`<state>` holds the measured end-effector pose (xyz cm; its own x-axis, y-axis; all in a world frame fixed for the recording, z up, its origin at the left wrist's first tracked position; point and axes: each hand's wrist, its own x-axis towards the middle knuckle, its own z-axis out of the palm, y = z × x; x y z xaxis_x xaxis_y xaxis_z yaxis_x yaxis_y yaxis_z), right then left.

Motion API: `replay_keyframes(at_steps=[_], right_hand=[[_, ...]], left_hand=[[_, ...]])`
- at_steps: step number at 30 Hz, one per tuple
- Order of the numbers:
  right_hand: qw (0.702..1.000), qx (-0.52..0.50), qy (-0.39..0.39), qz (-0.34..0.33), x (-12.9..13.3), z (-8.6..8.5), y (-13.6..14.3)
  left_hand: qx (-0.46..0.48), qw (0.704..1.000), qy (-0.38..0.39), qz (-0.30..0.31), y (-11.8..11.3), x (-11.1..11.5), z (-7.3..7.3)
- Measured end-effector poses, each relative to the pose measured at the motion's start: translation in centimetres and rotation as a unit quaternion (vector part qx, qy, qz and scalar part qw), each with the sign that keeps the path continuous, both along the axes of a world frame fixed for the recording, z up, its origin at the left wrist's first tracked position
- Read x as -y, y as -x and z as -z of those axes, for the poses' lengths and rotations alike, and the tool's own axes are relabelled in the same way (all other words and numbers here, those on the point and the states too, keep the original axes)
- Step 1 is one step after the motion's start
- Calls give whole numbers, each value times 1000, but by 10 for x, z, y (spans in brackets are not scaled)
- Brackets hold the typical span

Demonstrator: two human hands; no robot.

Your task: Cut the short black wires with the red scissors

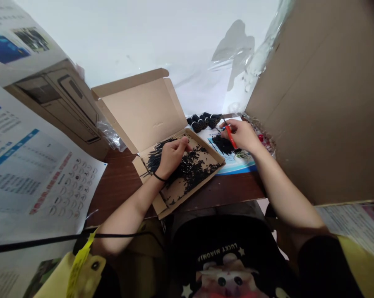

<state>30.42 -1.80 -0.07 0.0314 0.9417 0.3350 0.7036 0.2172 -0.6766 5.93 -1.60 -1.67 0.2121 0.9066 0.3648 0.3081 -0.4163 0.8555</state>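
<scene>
An open cardboard box lies on the table with its lid raised. Inside it, thin black strips are on the left, and short black bits scatter to the right. Over the box, my left hand is closed with thumb and fingers together; whatever it holds is hidden. To the right, my right hand grips a red-handled tool with a thin dark tip pointing up; its kind is unclear. Beneath that hand lies a loose pile of black strips on a printed sheet.
Several black bundles with white bands lie behind the box. White bands sit near my right wrist. A large cardboard panel stands right. A carton, plastic wrap and printed sheets are left. A black cable crosses lower left.
</scene>
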Motion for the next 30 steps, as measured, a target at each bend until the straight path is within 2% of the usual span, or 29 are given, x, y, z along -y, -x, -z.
replay_keyframes(at_steps=[2,5,8,10,13,17,19,22,25,30], right_hand=[[988,138,-15,64,-1,2,-10],[960,250,28,124,2,10,-10],[947,299,39,108,5,16,-4],[943,316,36,97,5,18,-3],[940,321,40,106,3,18,-5],[955,275,27,106,2,15,-3],[963,253,13,96,3,13,0],[968,236,-2,81,6,11,6],[972,224,-9,68,9,8,9],[976,210,-6,53,11,7,12]], left_hand=[[-83,996,-19,-8,1,-1,1],[-168,984,-54,19,5,-3,3],[-251,961,-89,71,11,-3,-2],[-307,945,-87,77,17,0,-10],[-381,918,-60,95,28,4,-26],[-467,862,-17,198,46,9,-45],[-495,839,-14,224,52,10,-49],[-545,813,-4,205,52,12,-47],[-565,804,2,184,47,14,-42],[-554,815,9,166,44,13,-43]])
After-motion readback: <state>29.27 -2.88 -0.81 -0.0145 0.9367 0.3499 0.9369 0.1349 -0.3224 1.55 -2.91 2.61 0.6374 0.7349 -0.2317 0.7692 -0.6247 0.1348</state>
